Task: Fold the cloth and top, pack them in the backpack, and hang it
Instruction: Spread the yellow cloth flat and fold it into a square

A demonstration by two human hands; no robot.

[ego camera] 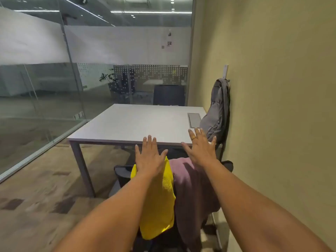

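Just short of the table's (136, 122) near edge, both hands are out flat, fingers spread wide, gripping nothing. The left hand (148, 157) is over the top of the yellow cloth (158, 206), the right hand (200, 150) over the mauve top (192, 193). Whether either palm touches fabric, I cannot tell. Cloth and top hang side by side over a dark chair (121, 171) at that edge. By the table's right side, the grey backpack (217, 111) hangs from a wall hook (225, 70).

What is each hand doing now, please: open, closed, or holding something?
Left hand: open, fingers straight, holding nothing.
Right hand: open, fingers spread, holding nothing.
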